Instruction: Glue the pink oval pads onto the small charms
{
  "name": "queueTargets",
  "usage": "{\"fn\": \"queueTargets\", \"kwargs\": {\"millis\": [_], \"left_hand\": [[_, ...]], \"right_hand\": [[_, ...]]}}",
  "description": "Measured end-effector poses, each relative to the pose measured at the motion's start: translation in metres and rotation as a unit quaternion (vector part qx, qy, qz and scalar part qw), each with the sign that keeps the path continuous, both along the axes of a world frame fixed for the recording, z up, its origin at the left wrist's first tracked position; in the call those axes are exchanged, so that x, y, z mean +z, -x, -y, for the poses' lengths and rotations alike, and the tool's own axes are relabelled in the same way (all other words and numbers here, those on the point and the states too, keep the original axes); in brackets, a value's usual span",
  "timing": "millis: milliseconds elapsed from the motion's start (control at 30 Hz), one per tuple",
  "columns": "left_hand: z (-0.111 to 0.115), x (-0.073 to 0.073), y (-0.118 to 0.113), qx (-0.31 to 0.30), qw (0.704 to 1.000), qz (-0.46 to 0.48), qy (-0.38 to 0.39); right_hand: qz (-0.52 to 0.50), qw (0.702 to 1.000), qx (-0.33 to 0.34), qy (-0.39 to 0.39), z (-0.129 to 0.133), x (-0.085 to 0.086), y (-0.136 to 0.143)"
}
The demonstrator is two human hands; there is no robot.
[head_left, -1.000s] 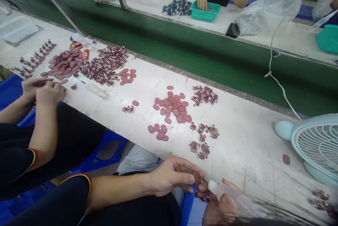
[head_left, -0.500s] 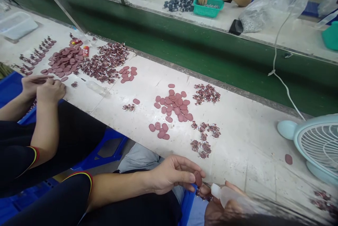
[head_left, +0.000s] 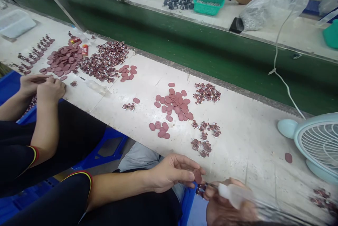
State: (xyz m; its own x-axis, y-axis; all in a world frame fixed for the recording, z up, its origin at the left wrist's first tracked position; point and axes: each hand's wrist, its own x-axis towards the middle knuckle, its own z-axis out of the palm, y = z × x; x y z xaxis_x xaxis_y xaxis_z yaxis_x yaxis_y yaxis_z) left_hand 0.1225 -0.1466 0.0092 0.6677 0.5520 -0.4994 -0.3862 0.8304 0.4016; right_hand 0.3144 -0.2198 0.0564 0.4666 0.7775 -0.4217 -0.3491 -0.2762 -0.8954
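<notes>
Pinching an oval disc in the left grip and clasping a blurred squeeze bottle in the right grip, tip near the disc. Seemingly partway, with many loose discs and small figures left unjoined on the desk. Held just beside the desk's near edge, by a blue bin, well apart from the fan.

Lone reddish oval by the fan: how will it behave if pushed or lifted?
The lone oval lies flat on the table, so it would probably slide rather than roll or tip. It looks thin, so likely light and awkward to get under. The similar oval in the left hand shows no bend, suggesting stiffness.
</notes>
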Motion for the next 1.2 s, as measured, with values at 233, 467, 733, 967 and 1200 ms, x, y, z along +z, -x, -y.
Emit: {"fn": "queueTargets", "kwargs": {"millis": [233,467,733,967,1200], "left_hand": [[-0.003,-0.007,0.009,0.015,0.999,0.027,0.009],[-0.018,-0.010,0.033,0.012,0.999,-0.036,-0.002],[-0.023,0.001,0.036,0.022,0.999,-0.048,-0.012],[-0.024,0.010,0.033,0.065,0.997,-0.033,0.018],[-0.016,-0.001,0.025,0.028,0.999,-0.036,0.020]], "right_hand": [[0.071,0.995,0.035,0.059,-0.057,0.003,0.002],[0.165,0.980,0.055,0.102,-0.065,-0.013,-0.003],[0.372,0.889,0.116,0.241,-0.060,-0.039,-0.006],[0.392,0.868,0.162,0.258,-0.041,-0.034,-0.022],[0.144,0.981,0.029,0.129,0.000,-0.011,0.000]]}}
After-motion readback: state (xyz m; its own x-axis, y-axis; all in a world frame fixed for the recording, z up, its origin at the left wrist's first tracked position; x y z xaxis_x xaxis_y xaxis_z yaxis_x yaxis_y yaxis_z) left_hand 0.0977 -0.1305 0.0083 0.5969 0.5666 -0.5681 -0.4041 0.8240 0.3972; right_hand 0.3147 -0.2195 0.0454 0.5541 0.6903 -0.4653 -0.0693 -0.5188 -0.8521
